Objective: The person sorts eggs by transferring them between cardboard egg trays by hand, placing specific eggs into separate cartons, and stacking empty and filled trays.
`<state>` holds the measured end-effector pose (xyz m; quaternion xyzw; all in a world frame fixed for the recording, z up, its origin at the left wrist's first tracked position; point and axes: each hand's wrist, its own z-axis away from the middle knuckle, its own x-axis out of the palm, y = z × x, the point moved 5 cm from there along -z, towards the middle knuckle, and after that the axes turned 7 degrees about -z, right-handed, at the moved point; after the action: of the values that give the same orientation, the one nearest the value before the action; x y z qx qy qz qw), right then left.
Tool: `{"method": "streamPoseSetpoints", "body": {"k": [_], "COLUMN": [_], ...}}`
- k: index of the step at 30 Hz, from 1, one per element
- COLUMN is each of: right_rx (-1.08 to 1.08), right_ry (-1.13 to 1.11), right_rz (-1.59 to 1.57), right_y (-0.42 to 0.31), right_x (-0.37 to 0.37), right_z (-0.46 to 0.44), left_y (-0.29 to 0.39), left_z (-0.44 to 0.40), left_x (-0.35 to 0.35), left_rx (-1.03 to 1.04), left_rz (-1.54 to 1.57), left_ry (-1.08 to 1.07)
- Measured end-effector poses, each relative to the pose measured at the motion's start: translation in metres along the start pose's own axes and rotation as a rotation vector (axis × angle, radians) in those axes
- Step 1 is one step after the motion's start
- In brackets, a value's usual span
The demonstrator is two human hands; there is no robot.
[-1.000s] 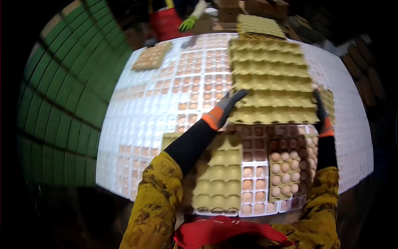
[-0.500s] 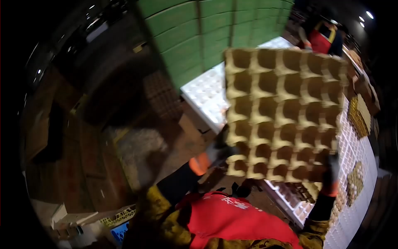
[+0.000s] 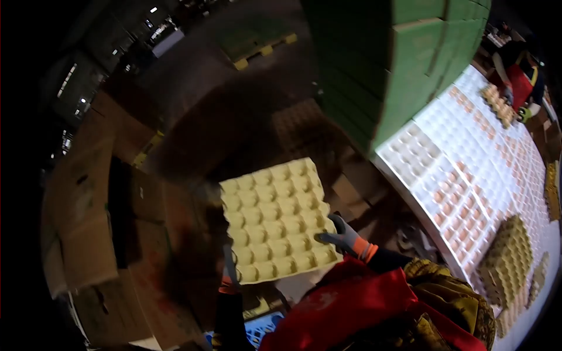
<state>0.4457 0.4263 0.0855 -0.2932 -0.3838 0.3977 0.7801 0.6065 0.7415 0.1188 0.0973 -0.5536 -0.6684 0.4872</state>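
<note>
A yellowish pulp egg tray (image 3: pixel 275 219) is held out in front of me with its cupped face up and no eggs on it. My left hand (image 3: pixel 230 266), in a dark glove with an orange cuff, is closed on the tray's lower left edge; its fingers are mostly hidden. On the tray's right edge my right hand (image 3: pixel 345 236) grips with the thumb over the top and the other fingers out of sight underneath.
To the right, a white sorting table (image 3: pixel 415 190) carries brown eggs (image 3: pixel 462 202) and a stack of egg trays (image 3: pixel 508 257). A co-worker (image 3: pixel 518 76) handles a tray of eggs at its far end. Green boxes (image 3: pixel 413 64) stand behind; cardboard boxes (image 3: pixel 82 222) are at left.
My view and body have swung left, away from the table. The egg tray has come down from upright to a flatter tilt, with both hands still on it.
</note>
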Motion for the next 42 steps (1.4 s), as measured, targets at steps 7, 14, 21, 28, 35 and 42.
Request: {"method": "streamPoseSetpoints", "body": {"k": [7, 14, 21, 28, 35, 42], "right_rx": [-0.414, -0.152, -0.257, -0.386, -0.328, -0.488], "right_ry": [-0.082, 0.153, 0.556, 1.072, 1.386, 1.375], "right_rz": [-0.17, -0.013, -0.319, -0.585, -0.37, -0.694], "right_y": [-0.063, -0.102, -0.09, -0.085, -0.021, 0.033], "right_x": [0.006, 0.006, -0.05, -0.075, -0.074, -0.091], "right_z": [-0.236, -0.331, -0.387, -0.452, -0.535, -0.533], "left_y": [0.098, 0.162, 0.147, 0.083, -0.003, -0.021], "left_z": [-0.21, -0.427, -0.631, -0.853, -0.942, -0.939], "left_x": [-0.072, -0.088, -0.037, 0.057, 0.07, 0.01], "left_rx": [0.004, -0.234, -0.446, -0.554, -0.56, -0.568], "left_rz": [-0.152, -0.425, -0.732, -1.116, -1.33, -1.464], "left_ry": [0.138, -0.086, -0.4, -0.817, -1.071, -1.013]}}
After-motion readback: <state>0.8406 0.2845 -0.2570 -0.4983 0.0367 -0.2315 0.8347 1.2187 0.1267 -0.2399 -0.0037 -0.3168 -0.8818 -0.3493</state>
